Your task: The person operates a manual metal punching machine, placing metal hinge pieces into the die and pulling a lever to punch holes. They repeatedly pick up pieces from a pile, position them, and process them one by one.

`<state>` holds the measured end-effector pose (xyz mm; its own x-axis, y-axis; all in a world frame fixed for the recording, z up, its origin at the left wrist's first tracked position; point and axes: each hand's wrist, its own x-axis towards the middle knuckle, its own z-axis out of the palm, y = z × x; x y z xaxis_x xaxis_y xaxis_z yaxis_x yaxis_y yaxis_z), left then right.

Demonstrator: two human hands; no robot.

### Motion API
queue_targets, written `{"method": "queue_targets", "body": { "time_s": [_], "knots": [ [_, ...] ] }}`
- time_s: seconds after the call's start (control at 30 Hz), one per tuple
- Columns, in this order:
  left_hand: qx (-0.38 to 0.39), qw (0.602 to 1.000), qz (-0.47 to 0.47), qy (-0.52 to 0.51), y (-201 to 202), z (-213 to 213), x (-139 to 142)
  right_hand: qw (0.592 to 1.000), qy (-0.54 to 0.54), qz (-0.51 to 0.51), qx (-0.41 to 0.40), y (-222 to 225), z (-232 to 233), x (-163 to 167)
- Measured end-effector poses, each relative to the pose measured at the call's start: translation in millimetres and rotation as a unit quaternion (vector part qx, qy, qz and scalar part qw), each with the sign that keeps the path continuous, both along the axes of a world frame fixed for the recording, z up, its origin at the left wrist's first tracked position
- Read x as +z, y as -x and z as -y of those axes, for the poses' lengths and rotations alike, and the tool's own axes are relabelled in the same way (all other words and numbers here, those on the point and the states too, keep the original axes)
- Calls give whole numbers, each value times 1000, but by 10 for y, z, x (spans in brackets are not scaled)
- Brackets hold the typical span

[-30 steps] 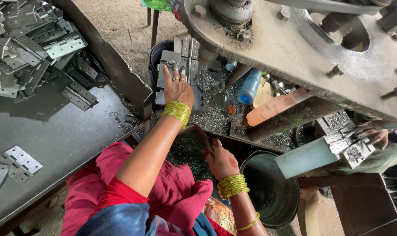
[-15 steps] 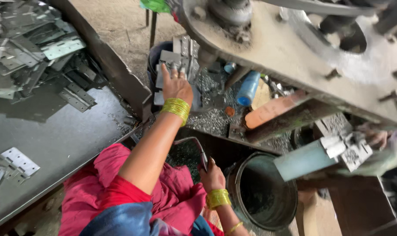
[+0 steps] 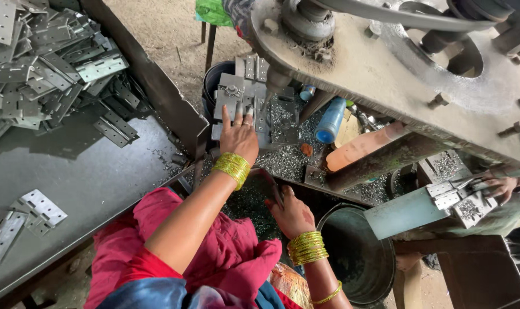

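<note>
Nearest, the right hand point(image 3: 293, 213) curls closed around a dark lever handle point(image 3: 273, 186) beside the round metal bucket point(image 3: 357, 257). Farther in, the left hand point(image 3: 240, 137) lies with fingers spread flat on a hinge plate point(image 3: 232, 96) seated in the press die point(image 3: 258, 111), amid scattered metal chips point(image 3: 288, 157). This looks like the loading step of a punching cycle: the blank is being held in position. The next move probably calls for clearing those fingers from under the press frame point(image 3: 397, 74). Far left, a heap of finished hinges point(image 3: 42, 63) rests on the steel table point(image 3: 88, 183).
</note>
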<state>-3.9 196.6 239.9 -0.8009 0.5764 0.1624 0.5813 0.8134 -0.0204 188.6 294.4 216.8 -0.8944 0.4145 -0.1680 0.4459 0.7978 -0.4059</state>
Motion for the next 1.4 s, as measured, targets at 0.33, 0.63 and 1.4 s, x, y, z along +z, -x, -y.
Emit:
{"method": "queue_targets", "body": {
  "time_s": [0.33, 0.63, 1.4],
  "knots": [
    [35, 997, 36, 60, 214, -189, 64, 999, 22, -15, -40, -175, -156, -851],
    [48, 996, 71, 5, 281, -138, 25, 991, 91, 14, -98, -243, -96, -932],
    [39, 992, 74, -96, -11, -363, -77, 944, -53, -327, -2, 146, 163, 673]
  ]
}}
